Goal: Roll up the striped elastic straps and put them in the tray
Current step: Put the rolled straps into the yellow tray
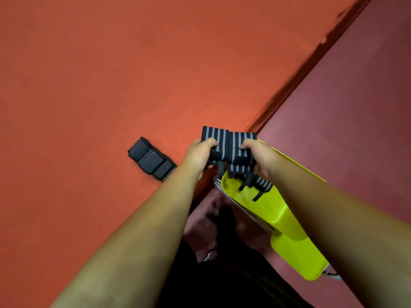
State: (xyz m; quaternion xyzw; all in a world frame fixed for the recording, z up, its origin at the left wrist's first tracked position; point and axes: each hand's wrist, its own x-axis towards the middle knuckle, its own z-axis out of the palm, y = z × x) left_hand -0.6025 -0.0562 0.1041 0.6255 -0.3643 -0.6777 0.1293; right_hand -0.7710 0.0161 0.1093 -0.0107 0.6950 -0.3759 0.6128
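Note:
Both hands hold rolled black straps with grey stripes side by side over the far end of a yellow-green tray (287,221). My left hand (199,155) grips the left roll (216,138). My right hand (259,154) grips the right roll (242,152), whose loose black ends hang down into the tray. Another striped roll (263,184) lies inside the tray just below them. Several more striped straps (151,160) lie in a row on the orange surface to the left of my left hand.
The orange surface (100,74) fills the left and top and ends at a dark edge (300,81) running diagonally. A maroon floor (355,107) lies to the right. The tray sits on a metal wire rack (242,210) below the surface's edge.

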